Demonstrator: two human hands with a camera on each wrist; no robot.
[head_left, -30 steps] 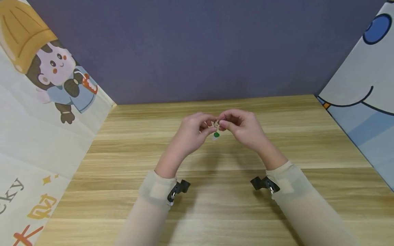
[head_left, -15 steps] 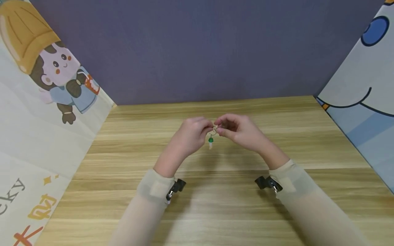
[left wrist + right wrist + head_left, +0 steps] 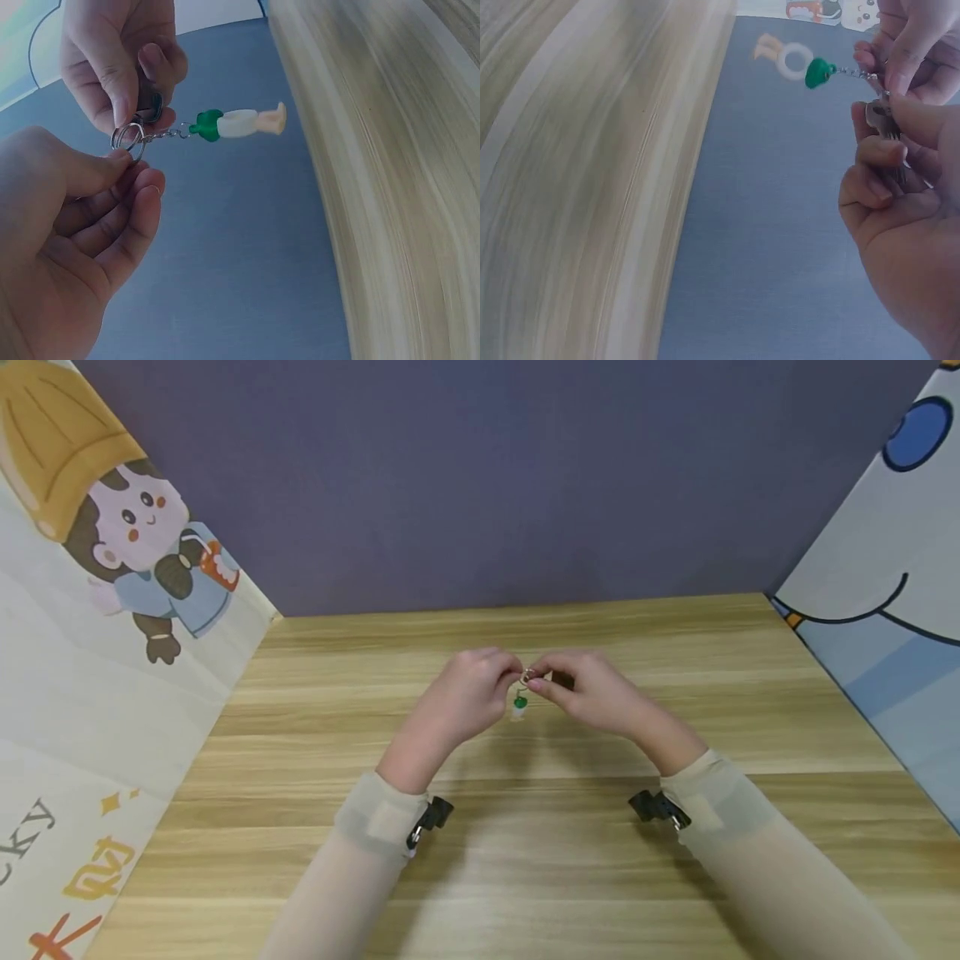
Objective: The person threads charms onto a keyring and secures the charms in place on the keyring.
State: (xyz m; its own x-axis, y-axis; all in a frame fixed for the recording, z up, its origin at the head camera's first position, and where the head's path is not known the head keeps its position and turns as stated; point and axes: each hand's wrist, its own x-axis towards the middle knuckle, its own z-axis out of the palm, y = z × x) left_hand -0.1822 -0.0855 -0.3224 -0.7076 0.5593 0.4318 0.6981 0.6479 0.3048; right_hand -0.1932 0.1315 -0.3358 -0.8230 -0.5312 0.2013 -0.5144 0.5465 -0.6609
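Thumb and finger of my left hand (image 3: 468, 693) pinch a metal key ring (image 3: 129, 140). My right hand (image 3: 588, 689) grips metal keys (image 3: 885, 124) at the other side of the ring, its fingers curled round them in the right wrist view. From the ring a short chain (image 3: 166, 133) leads to a charm (image 3: 238, 124) with a green top, a white middle and a beige, foot-like end. The charm hangs below the fingers, over the table. Both hands meet close together, and part of the keys is hidden in the right hand.
Below the hands lies a wood-grain table (image 3: 525, 860). A dark blue-grey panel (image 3: 495, 485) stands along its far edge. Printed cartoon panels flank it, a left one (image 3: 75, 693) and a right one (image 3: 847, 543).
Both hands have come slightly lower in the head view and stay together. The charm, at first partly hidden near the fingers, now hangs more fully in sight. Both hands still hold the ring and keys.
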